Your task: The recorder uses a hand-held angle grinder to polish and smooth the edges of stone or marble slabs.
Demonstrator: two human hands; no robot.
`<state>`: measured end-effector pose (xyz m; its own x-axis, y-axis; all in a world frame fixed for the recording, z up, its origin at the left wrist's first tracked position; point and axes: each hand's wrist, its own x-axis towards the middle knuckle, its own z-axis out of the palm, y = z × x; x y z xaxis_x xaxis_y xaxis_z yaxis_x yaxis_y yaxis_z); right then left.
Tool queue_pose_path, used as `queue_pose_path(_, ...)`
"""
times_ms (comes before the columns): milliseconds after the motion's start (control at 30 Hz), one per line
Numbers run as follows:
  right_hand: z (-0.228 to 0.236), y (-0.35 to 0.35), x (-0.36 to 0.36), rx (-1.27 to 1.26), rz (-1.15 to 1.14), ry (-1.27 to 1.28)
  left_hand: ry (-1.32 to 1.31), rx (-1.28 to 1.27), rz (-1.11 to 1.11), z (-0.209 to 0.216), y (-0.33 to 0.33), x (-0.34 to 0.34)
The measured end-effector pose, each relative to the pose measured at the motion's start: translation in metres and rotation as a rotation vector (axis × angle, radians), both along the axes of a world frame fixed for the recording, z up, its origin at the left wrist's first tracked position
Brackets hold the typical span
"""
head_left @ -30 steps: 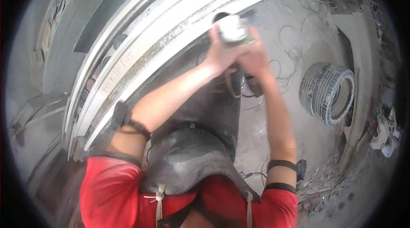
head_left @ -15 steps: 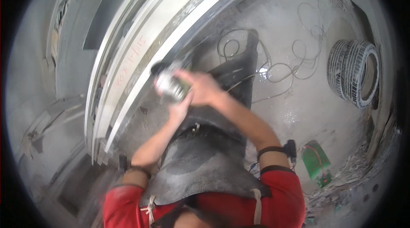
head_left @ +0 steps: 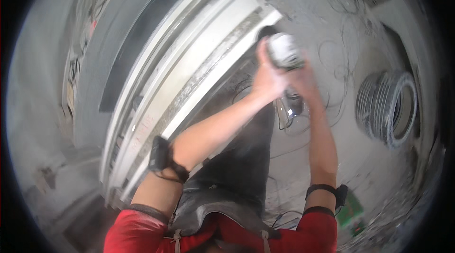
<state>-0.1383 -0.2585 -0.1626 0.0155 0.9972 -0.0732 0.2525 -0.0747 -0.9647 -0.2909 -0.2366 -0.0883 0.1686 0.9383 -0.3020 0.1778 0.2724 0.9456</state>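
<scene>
A hand-held grinder with a pale, silvery body and a dark round disc is held out in front of me, blurred by motion. My left hand is closed round its left side, thumb up along the body. On the other side my right hand is wrapped about the lower part; its fingers are smeared. The dark disc is at the far end of the front edge of a stack of long pale slabs; whether it touches cannot be told. Something shiny shows just below my hands, its kind unclear.
Two dusty tyres stand on the wet grey floor at the right. Thin hoses or cords lie looped beyond my hands. A green flat piece lies near my right elbow. My dark apron hangs below.
Both hands have carried the grinder away from me and to the right along the slab edge. My arms are now stretched further out, and the view has shifted.
</scene>
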Motion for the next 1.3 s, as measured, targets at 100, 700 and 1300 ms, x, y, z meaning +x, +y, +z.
queue_pose_path(100, 0.046, 0.04, 0.006, -0.189, 0.032, -0.182, -0.286, -0.241, -0.003, 0.019, 0.028, -0.012)
queue_pose_path(700, 0.123, -0.362, -0.591, -0.078, 1.105, -0.514, -0.617, -0.41, 0.911, -0.016, -0.537, -0.542)
queue_pose_path(1300, 0.089, -0.048, -0.158, -0.069, 0.258, -0.331, -0.333, -0.424, 0.055, 0.036, -0.078, -0.183)
